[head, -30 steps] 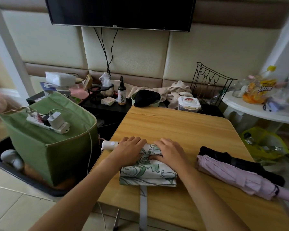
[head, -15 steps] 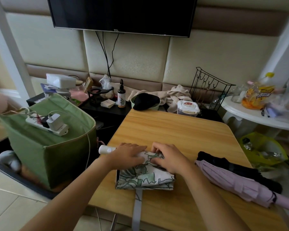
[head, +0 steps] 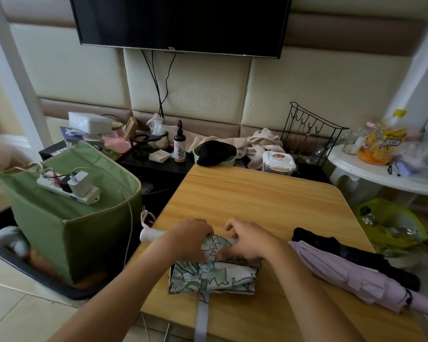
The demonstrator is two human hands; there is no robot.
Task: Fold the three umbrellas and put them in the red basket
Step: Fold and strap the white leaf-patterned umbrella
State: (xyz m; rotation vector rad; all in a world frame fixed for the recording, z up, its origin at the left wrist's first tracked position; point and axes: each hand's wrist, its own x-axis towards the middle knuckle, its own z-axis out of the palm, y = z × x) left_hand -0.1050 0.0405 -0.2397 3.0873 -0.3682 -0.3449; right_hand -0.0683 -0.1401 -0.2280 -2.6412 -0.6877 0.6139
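A white umbrella with a green leaf print lies across the near left of the wooden table, its white handle poking off the left edge and its grey strap trailing toward me. My left hand curls over the rolled part near the handle. Beside it, my right hand grips the same roll with bent fingers. A folded lilac umbrella and a black umbrella lie side by side at the right. No red basket is in view.
A green fabric bin carrying a white power strip stands left of the table. Behind the table are a green bowl with a black cloth, a wipes box, a wire rack and a white side table.
Both hands have drawn closer together and curled tighter on the printed umbrella's roll. The camera has tilted so the table sits lower in view.
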